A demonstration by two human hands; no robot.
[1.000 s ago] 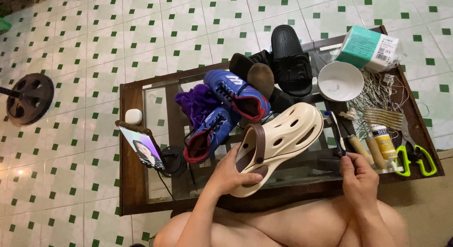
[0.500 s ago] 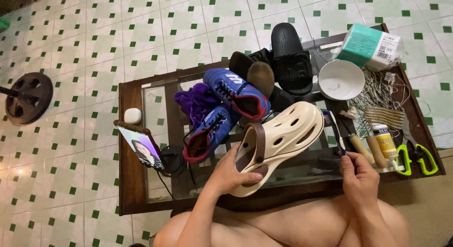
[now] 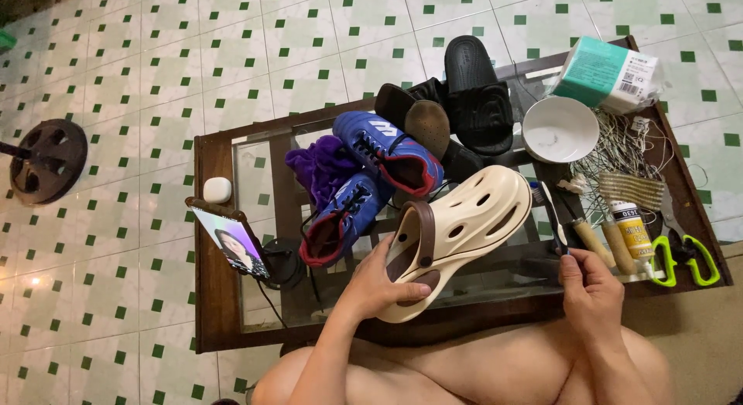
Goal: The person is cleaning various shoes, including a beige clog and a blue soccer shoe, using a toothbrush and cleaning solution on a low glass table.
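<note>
Left hand point(image 3: 377, 285): fingers closed on the heel end of the cream clog point(image 3: 457, 231), thumb on its sole edge, holding it tilted above the near edge of the counter point(image 3: 213, 297).
Right hand point(image 3: 592, 285): fingertips pinched together on the handle of the toothbrush point(image 3: 551, 215), whose bristle end points far, just right of the clog.
Clog: brown strap at its heel, toe toward the white bowl point(image 3: 559, 130).
Left of clog: blue football boots point(image 3: 364, 184) and purple cloth point(image 3: 321, 169).
Far side: black slides point(image 3: 476, 95).
Right side: glue tube point(image 3: 633, 231), green-handled scissors point(image 3: 685, 258).
Near left corner: phone point(image 3: 232, 242) on a stand.
</note>
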